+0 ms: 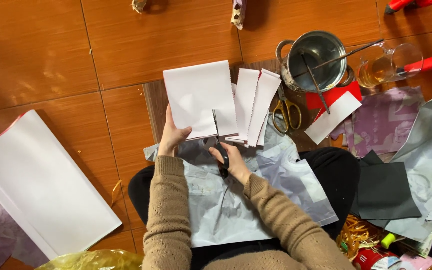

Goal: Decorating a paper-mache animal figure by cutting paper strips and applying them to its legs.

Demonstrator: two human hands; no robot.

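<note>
Two hands, left hand (172,135) pinching white sheet (198,100), right hand (231,161) cutting beneath

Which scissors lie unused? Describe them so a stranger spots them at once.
Find the steel pot at top right. Just below its left side, yellow-handled scissors lie beside the zigzag-edged white strips. Unlike the dark-handled scissors in the right hand, no hand touches them.

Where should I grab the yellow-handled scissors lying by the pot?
Take the yellow-handled scissors by the two handle loops, coming from the near side. The loops point toward the person and lie bare, while the blades point away toward the metal pot and sit close beside the paper strips.
</note>
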